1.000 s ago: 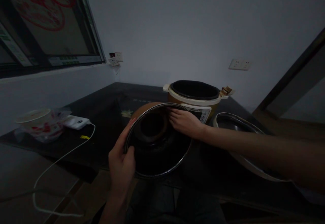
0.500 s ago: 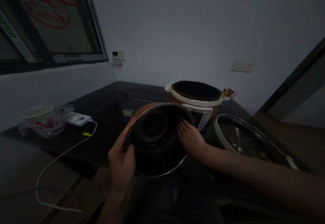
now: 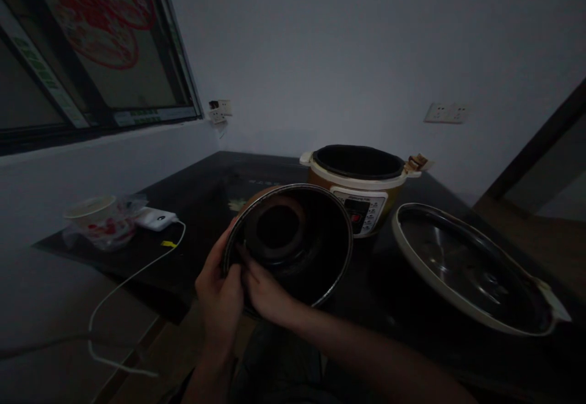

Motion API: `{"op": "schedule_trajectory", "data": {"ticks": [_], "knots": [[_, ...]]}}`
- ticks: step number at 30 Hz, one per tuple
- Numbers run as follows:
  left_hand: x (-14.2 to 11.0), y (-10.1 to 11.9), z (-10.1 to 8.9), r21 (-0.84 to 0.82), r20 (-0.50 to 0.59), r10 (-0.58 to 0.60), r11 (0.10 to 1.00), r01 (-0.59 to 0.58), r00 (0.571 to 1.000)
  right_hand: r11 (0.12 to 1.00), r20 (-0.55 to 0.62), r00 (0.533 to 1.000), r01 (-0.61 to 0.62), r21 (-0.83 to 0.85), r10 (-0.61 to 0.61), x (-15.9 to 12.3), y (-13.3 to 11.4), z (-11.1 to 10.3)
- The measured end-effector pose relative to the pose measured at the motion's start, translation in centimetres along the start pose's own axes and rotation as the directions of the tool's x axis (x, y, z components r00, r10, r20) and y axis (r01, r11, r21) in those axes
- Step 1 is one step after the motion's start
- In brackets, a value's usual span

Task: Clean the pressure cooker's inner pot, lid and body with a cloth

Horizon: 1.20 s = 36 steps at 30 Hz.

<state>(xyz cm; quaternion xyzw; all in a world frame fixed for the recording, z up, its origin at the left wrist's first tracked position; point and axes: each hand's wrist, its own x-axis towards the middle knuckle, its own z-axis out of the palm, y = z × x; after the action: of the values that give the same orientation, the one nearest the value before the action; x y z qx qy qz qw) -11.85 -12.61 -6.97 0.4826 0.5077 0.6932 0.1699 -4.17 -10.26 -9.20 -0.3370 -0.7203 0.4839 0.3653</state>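
Observation:
I hold a round dark inner pot tilted toward me, its metal rim bright and its opening facing me. My left hand grips the pot's left rim, thumb inside and fingers wrapped behind. My right hand reaches into the pot's lower left, fingers pressed on the inner wall beside the left thumb. Behind the pot an orange and white electric cooker stands open on the dark table. The cooker's lid lies upturned at the right.
A white bowl in a plastic bag and a white charger with cable sit at the table's left end. A window fills the left wall. Wall sockets are behind the cooker.
My right hand has moved from the pot's right rim across its inside to the lower left, beside my left thumb. The view has shifted slightly; the pot stays held in my left hand.

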Motion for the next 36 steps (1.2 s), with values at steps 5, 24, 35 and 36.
{"op": "schedule_trajectory", "data": {"ticks": [5,24,35,36], "knots": [[-0.2,-0.5,-0.5,0.021,-0.006,0.006,1.0,-0.006,1.0,0.992,0.121,0.992,0.052,-0.119,-0.037,-0.2,1.2,-0.9],[2.6,0.1,-0.3,-0.031,0.218,0.048,0.999,-0.042,0.975,-0.123,0.095,0.955,0.134,-0.983,0.28,0.8,-2.4,-14.5],[5.7,-0.1,-1.0,0.006,0.354,0.066,0.997,-0.073,0.933,0.084,0.184,0.974,0.174,-0.981,0.132,1.6,-1.2,-15.7],[5.8,0.0,-1.0,0.024,0.371,0.08,0.995,-0.096,0.925,0.074,0.163,0.974,0.153,-0.985,0.157,1.2,-0.6,-15.6]]}}
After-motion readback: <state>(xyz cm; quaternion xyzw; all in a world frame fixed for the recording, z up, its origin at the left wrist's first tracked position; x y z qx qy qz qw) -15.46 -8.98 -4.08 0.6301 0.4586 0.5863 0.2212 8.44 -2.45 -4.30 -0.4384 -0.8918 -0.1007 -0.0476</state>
